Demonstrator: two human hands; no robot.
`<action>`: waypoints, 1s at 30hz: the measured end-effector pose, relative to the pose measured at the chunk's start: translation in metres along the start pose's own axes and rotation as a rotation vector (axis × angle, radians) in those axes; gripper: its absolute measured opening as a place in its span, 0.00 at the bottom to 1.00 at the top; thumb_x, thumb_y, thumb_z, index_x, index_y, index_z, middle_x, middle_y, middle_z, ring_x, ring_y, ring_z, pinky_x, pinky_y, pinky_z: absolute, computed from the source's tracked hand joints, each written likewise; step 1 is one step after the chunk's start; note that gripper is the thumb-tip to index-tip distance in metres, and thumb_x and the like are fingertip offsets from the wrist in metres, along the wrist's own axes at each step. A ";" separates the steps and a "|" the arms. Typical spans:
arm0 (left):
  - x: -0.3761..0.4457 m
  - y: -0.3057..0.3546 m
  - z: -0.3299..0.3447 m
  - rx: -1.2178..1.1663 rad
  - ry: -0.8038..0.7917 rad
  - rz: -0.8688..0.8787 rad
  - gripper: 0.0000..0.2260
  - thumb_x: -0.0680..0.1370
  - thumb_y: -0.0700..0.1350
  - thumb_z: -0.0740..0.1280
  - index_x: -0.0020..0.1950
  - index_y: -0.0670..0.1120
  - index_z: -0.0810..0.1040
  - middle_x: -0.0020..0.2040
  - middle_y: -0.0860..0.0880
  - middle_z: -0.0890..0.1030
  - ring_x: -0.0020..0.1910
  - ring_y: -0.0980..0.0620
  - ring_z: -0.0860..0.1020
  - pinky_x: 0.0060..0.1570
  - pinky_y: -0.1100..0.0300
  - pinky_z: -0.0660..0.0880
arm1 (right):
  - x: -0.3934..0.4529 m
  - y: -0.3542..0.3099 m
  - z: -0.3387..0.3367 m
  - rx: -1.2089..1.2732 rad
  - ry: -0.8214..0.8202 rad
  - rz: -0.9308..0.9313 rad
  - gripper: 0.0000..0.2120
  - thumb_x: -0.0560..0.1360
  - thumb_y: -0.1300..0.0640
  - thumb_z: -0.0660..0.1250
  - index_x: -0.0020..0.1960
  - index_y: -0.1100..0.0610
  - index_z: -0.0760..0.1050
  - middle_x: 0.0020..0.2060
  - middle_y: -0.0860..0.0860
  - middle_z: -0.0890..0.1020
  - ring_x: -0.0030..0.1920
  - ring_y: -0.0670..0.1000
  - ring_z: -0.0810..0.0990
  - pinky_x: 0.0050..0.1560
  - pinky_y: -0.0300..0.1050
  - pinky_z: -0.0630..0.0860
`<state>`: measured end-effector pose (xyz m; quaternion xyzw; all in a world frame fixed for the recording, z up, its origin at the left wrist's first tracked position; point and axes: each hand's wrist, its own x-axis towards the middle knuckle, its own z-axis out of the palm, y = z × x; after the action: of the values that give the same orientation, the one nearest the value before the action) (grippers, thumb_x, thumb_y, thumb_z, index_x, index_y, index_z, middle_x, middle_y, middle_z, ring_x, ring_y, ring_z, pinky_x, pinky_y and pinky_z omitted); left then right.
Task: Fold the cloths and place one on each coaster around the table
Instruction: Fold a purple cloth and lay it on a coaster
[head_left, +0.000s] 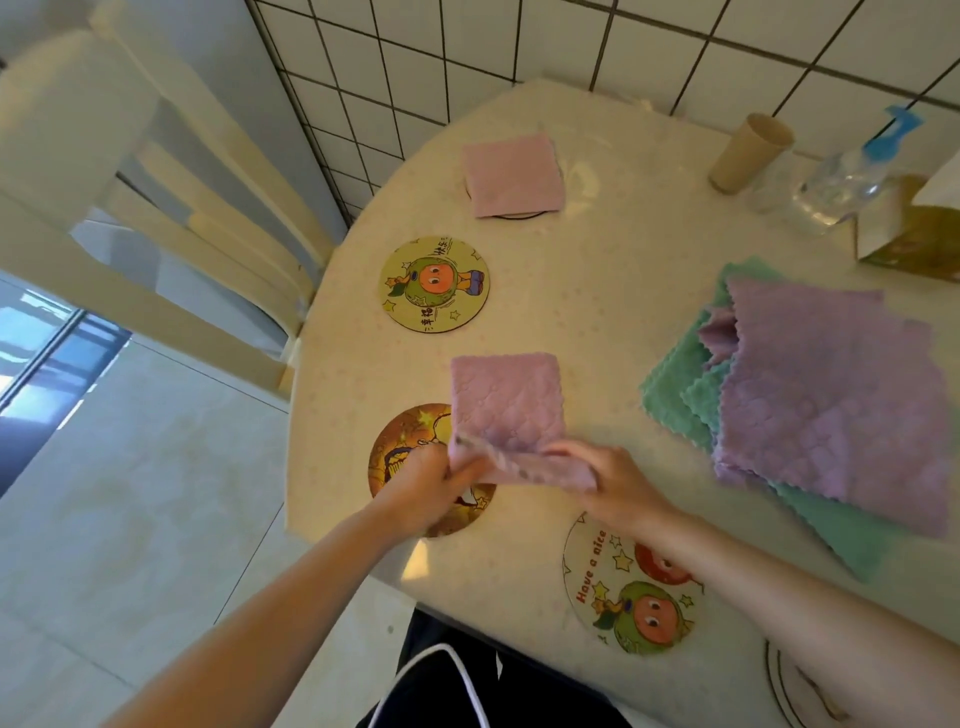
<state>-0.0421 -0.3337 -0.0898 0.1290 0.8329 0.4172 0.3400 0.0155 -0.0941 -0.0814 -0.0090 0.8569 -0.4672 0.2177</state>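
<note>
A pink quilted cloth (506, 402) lies partly folded near the table's left edge. My left hand (434, 486) pinches its near left corner, and my right hand (610, 483) grips its near right edge. The cloth overlaps an orange coaster (397, 457) under my left hand. A folded pink cloth (511, 174) rests on a coaster at the back. A yellow cartoon coaster (434, 283) is bare. A white "Have a nice" coaster (623, 592) lies below my right wrist. A stack of purple and green cloths (831, 400) sits at the right.
A cardboard cup (748, 153), a clear spray bottle (841, 176) and a tissue box (914, 228) stand at the back right. A cream chair (171, 208) is at the table's left. A plate rim (779, 680) shows at the bottom right.
</note>
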 end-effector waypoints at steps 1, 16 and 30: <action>0.008 0.006 -0.006 -0.094 0.057 -0.066 0.22 0.77 0.57 0.64 0.44 0.37 0.78 0.35 0.45 0.79 0.32 0.49 0.74 0.35 0.52 0.73 | 0.008 -0.007 -0.003 0.078 0.126 0.031 0.07 0.77 0.55 0.65 0.54 0.51 0.77 0.41 0.51 0.83 0.34 0.50 0.80 0.37 0.51 0.78; 0.072 0.014 -0.010 -0.231 0.441 -0.274 0.15 0.79 0.52 0.62 0.40 0.41 0.75 0.31 0.47 0.75 0.32 0.48 0.70 0.33 0.54 0.67 | 0.091 -0.004 -0.002 0.201 0.604 0.410 0.11 0.77 0.50 0.63 0.45 0.58 0.76 0.39 0.50 0.81 0.41 0.50 0.78 0.41 0.44 0.74; 0.061 -0.016 -0.008 0.913 0.335 0.284 0.22 0.81 0.53 0.55 0.74 0.46 0.65 0.73 0.43 0.66 0.71 0.40 0.65 0.66 0.44 0.65 | 0.104 0.003 -0.004 -0.280 0.535 0.529 0.13 0.77 0.44 0.61 0.42 0.54 0.71 0.36 0.50 0.80 0.36 0.54 0.78 0.35 0.48 0.74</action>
<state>-0.0907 -0.3180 -0.1268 0.3076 0.9478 0.0676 0.0506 -0.0798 -0.1122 -0.1198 0.3045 0.9114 -0.2596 0.0962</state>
